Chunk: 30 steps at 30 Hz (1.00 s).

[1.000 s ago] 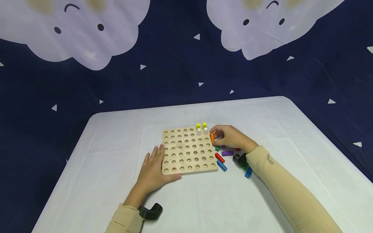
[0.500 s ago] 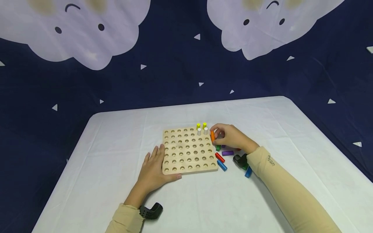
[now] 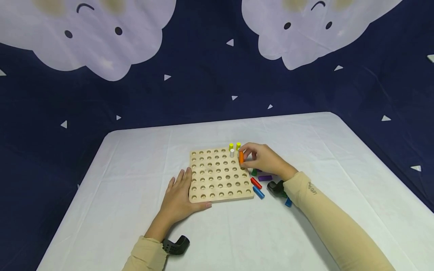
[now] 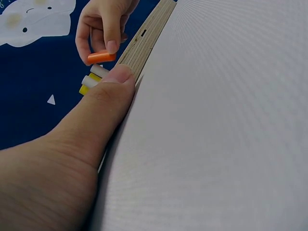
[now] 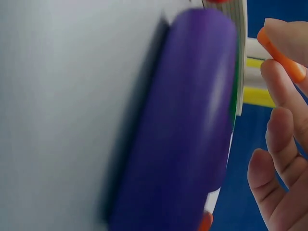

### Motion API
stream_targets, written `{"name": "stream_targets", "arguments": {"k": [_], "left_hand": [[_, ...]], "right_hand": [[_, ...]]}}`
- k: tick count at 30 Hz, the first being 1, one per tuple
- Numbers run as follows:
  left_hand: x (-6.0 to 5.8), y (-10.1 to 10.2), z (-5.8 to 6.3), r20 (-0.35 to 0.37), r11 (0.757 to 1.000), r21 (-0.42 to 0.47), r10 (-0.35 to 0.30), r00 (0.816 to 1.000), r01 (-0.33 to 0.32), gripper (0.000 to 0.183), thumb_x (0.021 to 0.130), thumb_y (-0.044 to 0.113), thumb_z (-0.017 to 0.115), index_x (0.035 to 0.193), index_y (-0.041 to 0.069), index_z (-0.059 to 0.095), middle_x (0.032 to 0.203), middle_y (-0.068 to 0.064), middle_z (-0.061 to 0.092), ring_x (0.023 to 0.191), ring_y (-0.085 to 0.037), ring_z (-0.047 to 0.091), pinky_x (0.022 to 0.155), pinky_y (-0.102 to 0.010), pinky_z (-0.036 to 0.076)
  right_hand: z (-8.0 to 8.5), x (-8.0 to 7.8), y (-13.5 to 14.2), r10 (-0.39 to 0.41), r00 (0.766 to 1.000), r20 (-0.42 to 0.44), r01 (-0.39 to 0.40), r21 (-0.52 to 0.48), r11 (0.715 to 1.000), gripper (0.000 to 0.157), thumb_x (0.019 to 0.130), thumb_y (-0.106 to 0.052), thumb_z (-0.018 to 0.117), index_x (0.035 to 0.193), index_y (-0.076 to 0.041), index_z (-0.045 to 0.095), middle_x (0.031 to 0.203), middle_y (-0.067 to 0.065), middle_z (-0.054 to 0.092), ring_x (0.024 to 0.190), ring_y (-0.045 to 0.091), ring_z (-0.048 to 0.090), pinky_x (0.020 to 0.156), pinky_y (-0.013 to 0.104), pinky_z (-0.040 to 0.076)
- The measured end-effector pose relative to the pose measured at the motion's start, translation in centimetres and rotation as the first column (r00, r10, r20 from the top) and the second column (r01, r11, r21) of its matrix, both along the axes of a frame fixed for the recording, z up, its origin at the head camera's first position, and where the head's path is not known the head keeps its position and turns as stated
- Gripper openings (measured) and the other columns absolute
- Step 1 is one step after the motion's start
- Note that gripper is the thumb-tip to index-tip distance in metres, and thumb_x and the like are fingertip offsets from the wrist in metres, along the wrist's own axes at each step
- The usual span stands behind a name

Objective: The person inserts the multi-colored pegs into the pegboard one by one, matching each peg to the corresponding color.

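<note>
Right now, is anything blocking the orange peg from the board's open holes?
Nothing visible: the right hand pinches the orange peg over the board; the white pegs and yellow pegs stand farther back.

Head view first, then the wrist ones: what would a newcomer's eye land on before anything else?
Probably the two pale clouds with upside-down faces, large across the top of the head view on a dark blue backdrop. Next, the bright orange peg pinched in the right hand at the right side of the holed wooden board. In the right wrist view, a purple peg looms large in the middle.
</note>
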<state>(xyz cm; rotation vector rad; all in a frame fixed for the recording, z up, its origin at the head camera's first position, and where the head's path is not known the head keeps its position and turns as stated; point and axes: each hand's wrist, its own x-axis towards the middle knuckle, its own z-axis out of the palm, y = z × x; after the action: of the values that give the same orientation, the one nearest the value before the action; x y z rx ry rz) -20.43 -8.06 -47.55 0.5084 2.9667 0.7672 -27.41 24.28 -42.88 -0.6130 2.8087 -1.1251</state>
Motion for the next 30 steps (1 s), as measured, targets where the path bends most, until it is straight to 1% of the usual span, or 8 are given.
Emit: {"name": "stream_targets", "arguments": {"k": [8,11,15,20,26,30], "left_hand": [[0.0,0.0,-0.1,-0.002,1.000,0.007,0.000,1.000,0.000,0.141,0.061,0.079,0.075,0.159,0.003,0.009,0.166,-0.012,0.013,0.156,-0.031,0.009,0.127,-0.052,0.003],[0.0,0.0,-0.1,0.000,1.000,0.011,-0.002,1.000,0.002,0.141,0.060,0.079,0.075,0.159,0.003,0.009,0.167,-0.012,0.012,0.156,-0.031,0.008,0.127,-0.052,0.003],[-0.1,-0.1,-0.2,-0.003,1.000,0.010,-0.002,1.000,0.002,0.141,0.060,0.081,0.074,0.159,0.004,0.008,0.167,-0.012,0.013,0.156,-0.031,0.009,0.126,-0.052,0.003],[-0.1,0.0,-0.2,-0.006,1.000,0.006,-0.004,1.000,0.004,0.142,0.060,0.081,0.074,0.159,0.004,0.008,0.166,-0.012,0.013,0.156,-0.030,0.008,0.126,-0.052,0.003],[-0.1,0.0,-0.2,0.006,1.000,0.000,-0.002,1.000,0.002,0.142,0.060,0.081,0.074,0.159,0.004,0.007,0.167,-0.012,0.012,0.156,-0.030,0.008,0.127,-0.051,0.002],[-0.1,0.0,-0.1,0.008,1.000,-0.001,-0.001,1.000,0.001,0.141,0.061,0.080,0.074,0.159,0.004,0.007,0.166,-0.013,0.012,0.156,-0.031,0.008,0.127,-0.051,0.002]], "right_hand": [[0.1,-0.2,-1.6,0.012,0.999,-0.052,-0.008,0.074,0.997,0.041,0.083,-0.021,0.081,0.120,-0.018,0.065,0.096,-0.008,0.071,0.071,0.014,0.055,0.062,0.027,0.048],[0.2,-0.2,-2.0,0.000,0.997,-0.076,0.007,0.099,0.995,0.039,0.083,-0.022,0.081,0.118,-0.018,0.065,0.094,-0.008,0.072,0.071,0.013,0.056,0.064,0.029,0.049],[0.2,-0.2,-2.3,-0.033,0.995,-0.098,0.044,0.117,0.992,0.034,0.083,-0.023,0.082,0.112,-0.021,0.065,0.091,-0.008,0.073,0.068,0.012,0.057,0.061,0.029,0.049],[0.2,0.1,-2.6,-0.046,0.990,-0.137,0.065,0.140,0.988,0.032,0.082,-0.024,0.082,0.109,-0.023,0.065,0.091,-0.007,0.074,0.065,0.010,0.059,0.059,0.028,0.049],[0.2,0.3,-3.3,-0.035,0.976,-0.214,0.083,0.219,0.972,0.034,0.083,-0.025,0.081,0.112,-0.020,0.065,0.092,-0.006,0.075,0.074,0.009,0.065,0.068,0.029,0.052],[0.4,0.3,-3.6,-0.023,0.971,-0.238,0.084,0.249,0.965,0.031,0.085,-0.024,0.080,0.111,-0.018,0.065,0.092,-0.005,0.075,0.075,0.010,0.065,0.070,0.031,0.053]]}}
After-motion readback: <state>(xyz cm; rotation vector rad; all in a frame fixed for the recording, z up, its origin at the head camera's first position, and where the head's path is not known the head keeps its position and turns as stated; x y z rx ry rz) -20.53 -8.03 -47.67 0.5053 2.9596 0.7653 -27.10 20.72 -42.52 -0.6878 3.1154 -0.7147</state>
